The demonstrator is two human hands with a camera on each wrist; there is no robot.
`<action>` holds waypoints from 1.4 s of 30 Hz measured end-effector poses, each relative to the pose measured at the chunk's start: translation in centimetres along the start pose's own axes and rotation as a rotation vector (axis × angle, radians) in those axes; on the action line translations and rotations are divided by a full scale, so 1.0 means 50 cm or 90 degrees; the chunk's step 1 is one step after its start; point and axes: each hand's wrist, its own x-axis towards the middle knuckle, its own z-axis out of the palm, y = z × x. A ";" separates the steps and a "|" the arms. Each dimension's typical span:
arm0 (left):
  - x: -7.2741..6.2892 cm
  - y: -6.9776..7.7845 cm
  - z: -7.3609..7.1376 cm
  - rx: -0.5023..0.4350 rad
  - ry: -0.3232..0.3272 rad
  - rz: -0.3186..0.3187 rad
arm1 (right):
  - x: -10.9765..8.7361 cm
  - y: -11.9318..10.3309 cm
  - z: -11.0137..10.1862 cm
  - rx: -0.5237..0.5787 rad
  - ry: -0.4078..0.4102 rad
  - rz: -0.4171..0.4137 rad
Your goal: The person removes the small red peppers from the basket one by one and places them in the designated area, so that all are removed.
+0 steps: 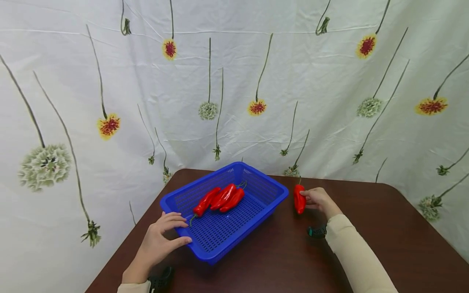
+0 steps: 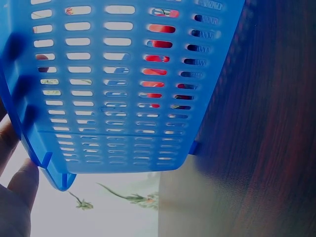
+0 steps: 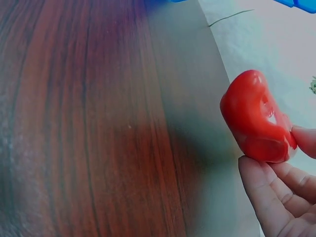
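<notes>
A white cloth backdrop [image 1: 311, 81] printed with long-stemmed yellow, red and pale green flowers hangs behind everything and drapes down to the far edge of a dark brown wooden worktop [image 1: 384, 236]. On the worktop, left of centre, sits a blue perforated plastic basket [image 1: 272, 191], set at an angle so one corner points toward the person. Inside it three long red peppers [image 1: 220, 198] lie side by side against each other, stems showing green at their ends, toward the basket's far left part. The left hand [image 1: 161, 240] is at the basket's near left corner, fingers curled over the rim and thumb along the outer wall, so its grip is on the basket; the left wrist view shows the slotted blue wall [image 2: 118, 89] close up with red showing through the slots and a thumb at the lower corner. The right hand [image 1: 320, 200], in a cream sleeve [image 1: 351, 252], is to the right of the basket and apart from it, pinching a single red pepper [image 1: 299, 198] between fingertips and thumb; the pepper stands roughly upright, just beside the basket's right corner, and whether it touches the worktop I cannot tell. The right wrist view shows that pepper [image 3: 256, 123] held at its lower end by the fingertips [image 3: 266, 182].
</notes>
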 end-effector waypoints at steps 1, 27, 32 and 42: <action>0.000 0.000 0.000 0.003 0.000 0.001 | -0.001 0.000 0.000 0.001 0.000 0.000; -0.006 -0.012 0.003 0.009 0.001 -0.013 | 0.003 0.008 0.000 -0.028 0.003 0.030; -0.005 -0.012 0.003 0.012 -0.004 -0.020 | 0.005 0.015 -0.003 -0.028 0.000 0.030; 0.001 -0.006 0.002 -0.004 -0.005 -0.009 | 0.008 0.020 -0.006 -0.036 0.005 0.033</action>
